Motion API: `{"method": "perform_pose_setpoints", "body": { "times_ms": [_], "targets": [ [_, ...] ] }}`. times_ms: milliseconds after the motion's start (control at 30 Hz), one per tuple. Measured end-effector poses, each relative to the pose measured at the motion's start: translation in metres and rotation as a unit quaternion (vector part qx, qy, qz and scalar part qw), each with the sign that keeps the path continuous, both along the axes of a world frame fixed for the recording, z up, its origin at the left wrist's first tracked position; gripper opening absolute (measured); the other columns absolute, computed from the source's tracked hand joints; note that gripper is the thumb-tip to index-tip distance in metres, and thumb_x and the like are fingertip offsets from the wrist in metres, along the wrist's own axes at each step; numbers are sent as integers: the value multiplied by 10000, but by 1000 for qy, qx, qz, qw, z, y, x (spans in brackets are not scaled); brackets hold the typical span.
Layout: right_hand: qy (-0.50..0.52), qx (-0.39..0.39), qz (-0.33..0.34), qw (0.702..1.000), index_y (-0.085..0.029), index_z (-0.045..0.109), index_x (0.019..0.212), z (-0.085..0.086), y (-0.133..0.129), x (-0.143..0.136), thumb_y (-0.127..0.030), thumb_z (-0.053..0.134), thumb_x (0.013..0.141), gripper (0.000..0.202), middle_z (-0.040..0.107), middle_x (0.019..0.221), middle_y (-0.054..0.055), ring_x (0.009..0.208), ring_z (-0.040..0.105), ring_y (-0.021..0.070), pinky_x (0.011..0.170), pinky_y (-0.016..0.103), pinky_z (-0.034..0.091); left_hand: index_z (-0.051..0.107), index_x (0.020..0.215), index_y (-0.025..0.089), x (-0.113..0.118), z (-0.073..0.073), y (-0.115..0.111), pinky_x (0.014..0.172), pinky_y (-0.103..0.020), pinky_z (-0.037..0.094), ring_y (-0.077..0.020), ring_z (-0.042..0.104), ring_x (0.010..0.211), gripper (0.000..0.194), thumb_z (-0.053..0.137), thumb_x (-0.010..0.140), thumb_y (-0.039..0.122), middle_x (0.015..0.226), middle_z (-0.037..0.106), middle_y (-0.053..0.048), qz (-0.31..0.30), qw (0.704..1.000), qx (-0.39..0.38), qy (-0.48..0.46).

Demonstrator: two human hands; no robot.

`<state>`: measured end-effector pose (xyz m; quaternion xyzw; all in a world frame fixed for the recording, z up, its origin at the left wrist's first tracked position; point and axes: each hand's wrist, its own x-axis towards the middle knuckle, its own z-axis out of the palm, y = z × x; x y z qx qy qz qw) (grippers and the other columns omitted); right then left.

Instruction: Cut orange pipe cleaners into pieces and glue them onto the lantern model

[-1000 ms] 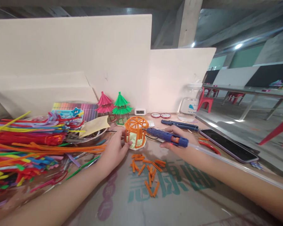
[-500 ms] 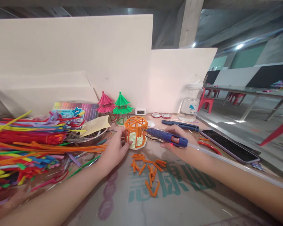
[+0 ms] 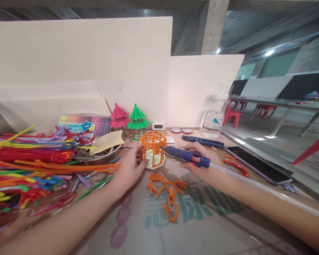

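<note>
The largest thing is a pair of white panels (image 3: 79, 63), which stand along the back side of the table (image 3: 138, 233). On this table, the surface near the person is covered with a plastic sheet bearing green characters. Farther to the right, apart from this place, there is another table (image 3: 281, 101) with red chairs (image 3: 232, 115) near it. At the left lies a big heap of fuzzy sticks (image 3: 29, 170) in many colours, and behind it a pack of markers (image 3: 77, 129) leans. At the back right stands a clear bottle (image 3: 214, 117), and nearer, a phone (image 3: 257, 164) lies flat with a dark screen. Beside the heap is a metal bowl (image 3: 110, 155) with a yellowish paper (image 3: 107, 142) over it.

The left hand (image 3: 130, 164) holds the orange frame (image 3: 153, 140) from its left side; its thumb presses on the pale base (image 3: 156, 164). The right hand (image 3: 199, 159) has its fingers bent around a blue glue gun (image 3: 184, 154), on which a small red light shines. The tip of the gun reaches the right side of the frame, but I cannot tell if it touches. The frame stands upright in the middle of the table, between the two hands. Behind it to the left are a pink tower (image 3: 118, 115) and a green tower (image 3: 137, 117). A small white clock (image 3: 158, 126) stands against the panel. The smallest are short orange pieces (image 3: 170, 198), scattered in front of the frame
</note>
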<state>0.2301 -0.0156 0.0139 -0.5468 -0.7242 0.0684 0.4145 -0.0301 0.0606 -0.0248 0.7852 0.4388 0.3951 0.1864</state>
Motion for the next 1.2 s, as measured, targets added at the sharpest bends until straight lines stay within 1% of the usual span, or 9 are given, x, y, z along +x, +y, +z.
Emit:
{"method": "perform_pose_setpoints", "body": {
  "times_ms": [400,567,700,733,833,900,967,1100,1200],
  "targets": [
    [16,-4,3,1000,-292,556,1000,0,0,2,-420,708,755,315,730,862,-15,748,679,205,644,302,468,485,1171,192,0,0,-1,894,-433,543,-252,622,1076,322,537,888,337,1178,601,-120,-11,1000,1,2],
    [47,-4,12,999,-285,550,1024,0,-2,1,-420,711,752,344,717,875,-11,734,662,193,677,311,492,485,1173,188,0,-1,0,907,-446,532,-256,616,1083,330,537,884,337,1190,594,-126,-8,1000,4,7],
    [103,-7,37,994,-233,596,989,6,4,6,-457,611,836,272,703,800,7,748,656,193,707,317,508,499,1156,188,-1,-1,3,924,-449,519,-258,616,1092,332,553,870,347,1168,617,-114,1,1000,5,-5],
    [107,-13,36,994,-221,620,930,9,9,10,-475,564,867,268,706,799,15,766,658,194,718,316,509,501,1153,185,-1,-1,3,920,-451,519,-260,621,1084,342,562,862,354,1163,625,-113,11,1000,-1,-10],
    [71,-56,22,996,-201,657,741,20,35,20,-502,462,916,399,718,797,30,782,663,186,703,289,508,496,1157,174,-1,2,3,906,-453,522,-257,643,1038,374,573,846,367,1169,638,-117,28,999,-29,-30],
    [30,-95,29,995,-197,689,746,26,61,25,-469,488,907,375,728,791,28,760,667,174,690,268,507,497,1143,174,0,4,3,915,-444,518,-248,646,1032,356,567,850,363,1178,638,-113,18,998,-37,-36],
    [-19,-132,-5,991,-199,722,801,28,91,27,-445,547,879,313,739,839,30,780,667,175,692,262,502,495,1138,180,0,4,3,925,-433,514,-240,641,1044,339,561,856,358,1182,633,-107,8,999,-26,-37],
    [-27,-132,-53,990,-160,722,959,14,140,20,-397,630,837,282,742,903,66,826,667,199,699,272,495,494,1121,188,-2,-1,6,907,-433,524,-236,656,996,338,569,853,378,1140,642,-101,7,999,-20,-42],
    [-40,-147,-64,986,-127,719,945,-3,162,12,-375,670,814,286,741,826,80,752,669,195,641,260,489,495,1103,188,-2,-2,7,891,-439,531,-238,664,965,337,574,848,393,1105,652,-97,8,999,-31,-43]
  ]
}}
